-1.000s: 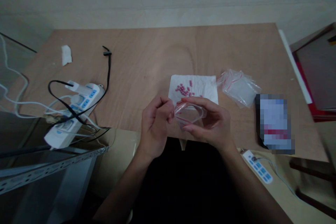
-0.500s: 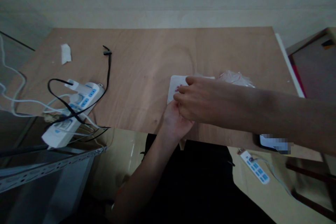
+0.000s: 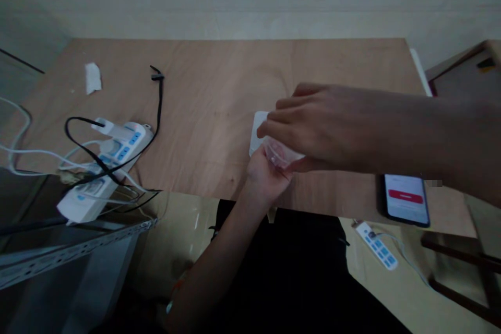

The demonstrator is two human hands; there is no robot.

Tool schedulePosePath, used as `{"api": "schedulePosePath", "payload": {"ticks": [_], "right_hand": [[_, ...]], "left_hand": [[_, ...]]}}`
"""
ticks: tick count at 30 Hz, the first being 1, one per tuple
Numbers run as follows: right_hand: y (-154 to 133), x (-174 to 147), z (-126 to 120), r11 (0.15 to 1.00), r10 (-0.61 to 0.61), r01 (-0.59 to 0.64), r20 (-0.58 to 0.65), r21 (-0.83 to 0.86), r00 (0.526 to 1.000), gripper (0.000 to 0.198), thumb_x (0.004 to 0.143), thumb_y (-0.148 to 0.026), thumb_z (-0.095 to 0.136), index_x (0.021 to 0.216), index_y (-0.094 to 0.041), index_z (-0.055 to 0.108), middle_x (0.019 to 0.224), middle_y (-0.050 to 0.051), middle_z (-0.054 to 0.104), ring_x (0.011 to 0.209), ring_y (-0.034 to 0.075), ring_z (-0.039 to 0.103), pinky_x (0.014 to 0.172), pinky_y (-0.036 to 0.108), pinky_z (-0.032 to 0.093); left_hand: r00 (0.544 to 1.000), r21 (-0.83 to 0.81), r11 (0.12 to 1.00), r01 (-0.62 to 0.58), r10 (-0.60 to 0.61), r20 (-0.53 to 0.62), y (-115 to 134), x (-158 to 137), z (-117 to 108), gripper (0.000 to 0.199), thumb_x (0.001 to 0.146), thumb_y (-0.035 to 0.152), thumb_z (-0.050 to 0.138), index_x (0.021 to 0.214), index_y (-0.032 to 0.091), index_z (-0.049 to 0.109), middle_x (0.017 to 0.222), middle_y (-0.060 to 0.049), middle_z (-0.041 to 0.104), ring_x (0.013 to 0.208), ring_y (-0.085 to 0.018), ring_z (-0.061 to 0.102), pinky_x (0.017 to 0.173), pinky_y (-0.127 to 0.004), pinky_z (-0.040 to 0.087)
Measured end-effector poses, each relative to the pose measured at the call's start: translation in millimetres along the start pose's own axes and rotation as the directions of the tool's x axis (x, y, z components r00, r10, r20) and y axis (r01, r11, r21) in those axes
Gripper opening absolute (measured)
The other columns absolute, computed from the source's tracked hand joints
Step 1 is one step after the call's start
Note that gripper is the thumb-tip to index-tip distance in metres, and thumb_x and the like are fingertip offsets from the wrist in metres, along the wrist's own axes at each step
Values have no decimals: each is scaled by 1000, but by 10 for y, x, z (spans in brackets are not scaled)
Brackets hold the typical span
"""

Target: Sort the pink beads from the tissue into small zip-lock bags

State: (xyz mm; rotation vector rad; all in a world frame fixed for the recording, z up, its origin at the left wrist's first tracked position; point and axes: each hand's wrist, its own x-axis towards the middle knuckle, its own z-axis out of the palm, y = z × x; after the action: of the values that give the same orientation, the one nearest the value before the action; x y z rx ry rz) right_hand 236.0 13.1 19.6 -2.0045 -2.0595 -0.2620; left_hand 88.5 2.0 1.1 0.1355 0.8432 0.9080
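My left hand (image 3: pixel 266 175) is palm up at the table's front edge, its fingers mostly hidden. Out of its grasp rises a clear plastic bag (image 3: pixel 282 154), pale pink in places; what it contains is too blurred to tell. From the right, my right hand (image 3: pixel 307 125) reaches over and pinches the bag's side, thumb below and curled fingers above. Behind both hands lies a flat white square card (image 3: pixel 258 124), largely covered by the right hand.
A phone (image 3: pixel 406 199) lies at the table's front right. On the left, a white power strip (image 3: pixel 107 167) with tangled cables overhangs the edge. Farther back are a black cable end (image 3: pixel 157 77) and a white scrap (image 3: pixel 93 78). Another power strip (image 3: pixel 376 245) rests on the floor.
My right hand has lifted and shifted slightly right, showing clear plastic between the hands. The reddish marks on the card and the plastic behind my forearm are now hidden. More of the phone shows.
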Motion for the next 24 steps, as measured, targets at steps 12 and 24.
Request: {"api": "schedulePosePath", "payload": {"ticks": [12,24], "right_hand": [[668,-98,74,955,248,-241,-22,175,968,47,87,-37,65,123,-7,61,126,23,64,118,28,60,101,40,44],[744,-259,455,987,159,-162,291,-14,943,61,95,-38,42,140,3,40,143,34,44,133,40,47,98,54,47]], "left_hand": [[647,787,-544,-292,493,581,101,767,13,30,99,28,37,87,15,60,96,-13,67,98,-25,60,88,-38,43],[582,713,-663,-228,495,646,83,851,-49,35,100,38,37,93,14,61,100,-14,64,102,-29,57,87,-43,41]]}}
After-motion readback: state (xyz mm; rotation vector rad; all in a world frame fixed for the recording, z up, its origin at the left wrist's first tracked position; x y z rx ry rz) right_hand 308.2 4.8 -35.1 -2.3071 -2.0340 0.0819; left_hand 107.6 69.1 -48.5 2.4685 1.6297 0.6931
